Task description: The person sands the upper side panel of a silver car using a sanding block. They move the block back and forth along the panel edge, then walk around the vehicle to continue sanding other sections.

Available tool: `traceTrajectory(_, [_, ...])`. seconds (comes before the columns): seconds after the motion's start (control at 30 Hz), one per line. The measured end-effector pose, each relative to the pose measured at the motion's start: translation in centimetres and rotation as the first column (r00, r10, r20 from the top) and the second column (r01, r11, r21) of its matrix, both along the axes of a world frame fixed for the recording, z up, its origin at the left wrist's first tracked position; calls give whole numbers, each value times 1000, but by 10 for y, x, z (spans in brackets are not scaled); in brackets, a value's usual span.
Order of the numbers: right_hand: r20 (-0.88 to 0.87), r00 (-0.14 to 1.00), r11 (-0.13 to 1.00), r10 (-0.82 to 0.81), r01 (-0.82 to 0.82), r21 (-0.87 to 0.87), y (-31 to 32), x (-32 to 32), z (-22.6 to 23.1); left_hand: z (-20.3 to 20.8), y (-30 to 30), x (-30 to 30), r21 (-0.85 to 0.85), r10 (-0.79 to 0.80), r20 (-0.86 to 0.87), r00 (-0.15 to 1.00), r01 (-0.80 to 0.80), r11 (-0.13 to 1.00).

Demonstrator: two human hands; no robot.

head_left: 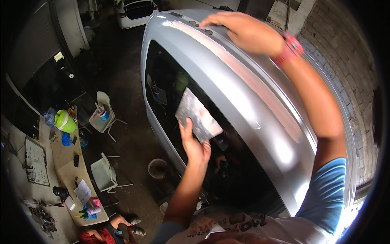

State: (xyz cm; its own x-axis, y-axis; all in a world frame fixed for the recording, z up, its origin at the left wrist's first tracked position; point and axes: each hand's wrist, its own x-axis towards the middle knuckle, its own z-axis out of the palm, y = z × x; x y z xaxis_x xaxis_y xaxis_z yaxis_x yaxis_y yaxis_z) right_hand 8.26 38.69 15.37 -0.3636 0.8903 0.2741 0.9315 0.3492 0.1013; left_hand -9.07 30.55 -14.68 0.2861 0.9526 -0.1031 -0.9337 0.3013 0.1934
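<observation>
My left hand [196,148] grips a flat grey board [196,112] by its lower edge, over the dark side window. Pale and pinkish paste is smeared on the board's face. My right hand [248,34], with a red wristwatch [290,48], is stretched over the far part of the silver car roof [227,87]. Its fingers are together and bent down, slightly blurred; what they hold, if anything, is hidden beneath them. A long strip of pinkish filler [243,71] runs along the roof's side, starting just left of the right hand. Small dark spots lie by my fingertips.
On the left, a long table [67,162] carries a green-and-white cooler [65,121], papers and bottles. Two pale chairs [103,173] and a bucket [157,168] stand between it and the car. A seated person [107,232] is at lower left. A brick wall [345,61] borders the right.
</observation>
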Motion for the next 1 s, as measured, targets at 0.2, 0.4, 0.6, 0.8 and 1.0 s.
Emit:
traceTrajectory(0.2, [97,980,957,-172,190,-218,169,28,-10,-25,-7,14,-1,-110,143,984,111,994])
traceTrajectory(0.4, [92,931,905,-353,365,-218,231,1,-29,-22,-3,10,-54,-119,95,988,125,991])
traceTrajectory(0.6, [206,934,922,-293,333,-199,254,11,-41,-26,-1,9,-16,-146,85,986,148,989])
traceTrajectory(0.8, [220,956,928,-195,252,-273,237,31,-37,-26,-1,11,-32,-136,77,988,139,990])
traceTrajectory(1.0, [69,997,959,20,0,-285,137,40,-33,-23,-1,9,19,-122,47,991,121,992])
